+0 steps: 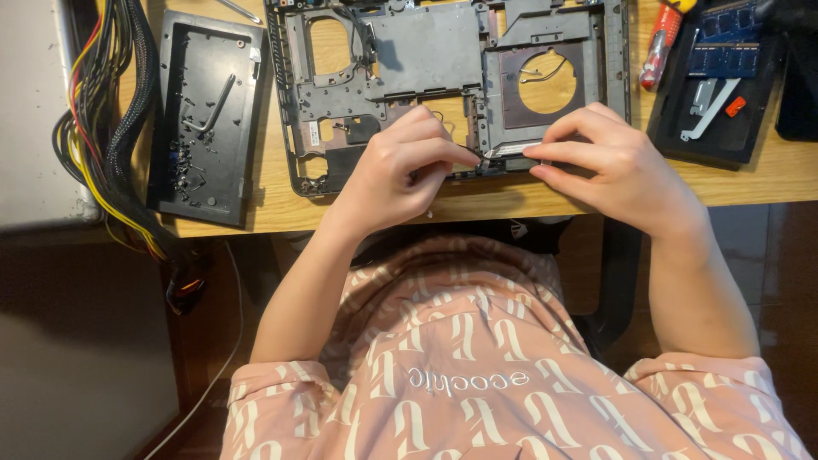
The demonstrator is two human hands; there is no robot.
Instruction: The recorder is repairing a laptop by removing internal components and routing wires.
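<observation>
Pink patterned shirt (477, 375), both hands' fingers pinching laptop chassis (426, 51) near table edge (477, 200)

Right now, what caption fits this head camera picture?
Both hands, left hand and right hand, pinch at a stripped laptop base.

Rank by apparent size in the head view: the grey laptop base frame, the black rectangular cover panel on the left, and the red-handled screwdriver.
Largest to smallest:
1. Grey laptop base frame
2. Black rectangular cover panel
3. Red-handled screwdriver, partly cut off at the top edge, yet plainly smallest.
</observation>
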